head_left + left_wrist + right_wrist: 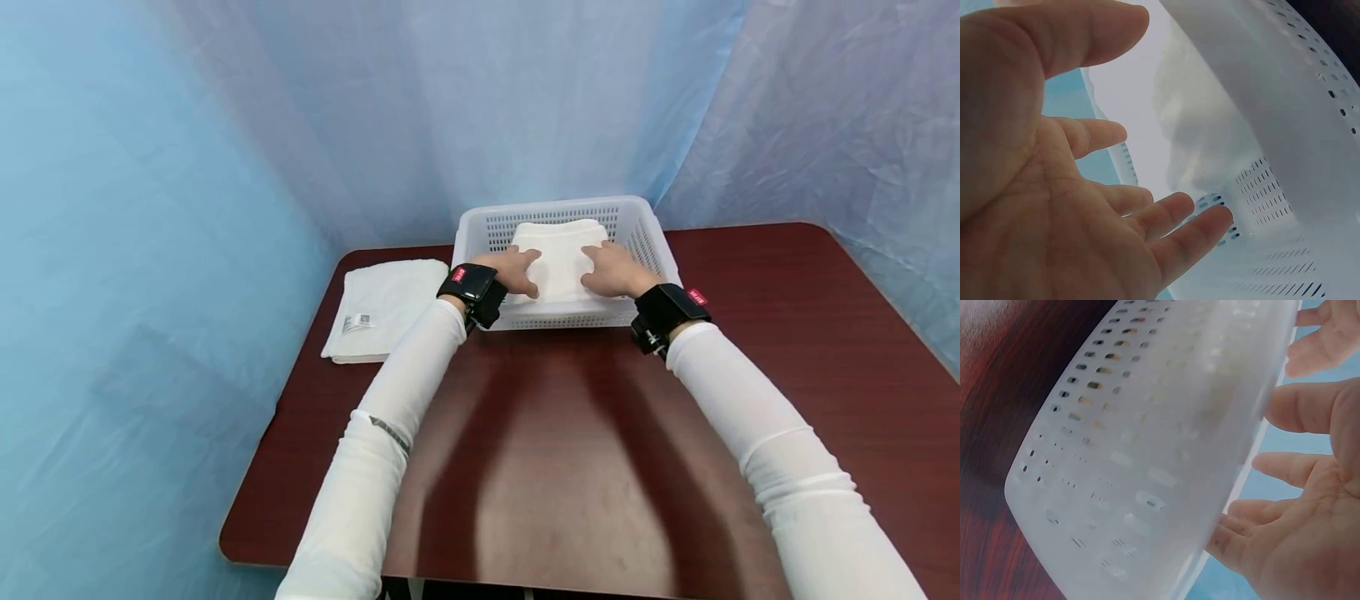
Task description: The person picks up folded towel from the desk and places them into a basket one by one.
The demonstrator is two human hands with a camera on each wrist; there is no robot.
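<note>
White towel in basket, edges partly behind left grip, right grip

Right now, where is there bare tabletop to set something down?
Bare: tabletop right of the perforated basket and between the forearms. Crowded: the basket, with folded towel, left hand and right hand; far left, a labelled towel.

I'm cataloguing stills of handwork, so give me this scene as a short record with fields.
Surface: red-brown table
Container: white basket with slotted walls, on the table
In basket: folded white towel
Left of basket: second towel, folded, with a label
Left hand: at the towel's left side
Right hand: at its right side
Contact with towel: unclear
Backdrop: blue curtain
</note>
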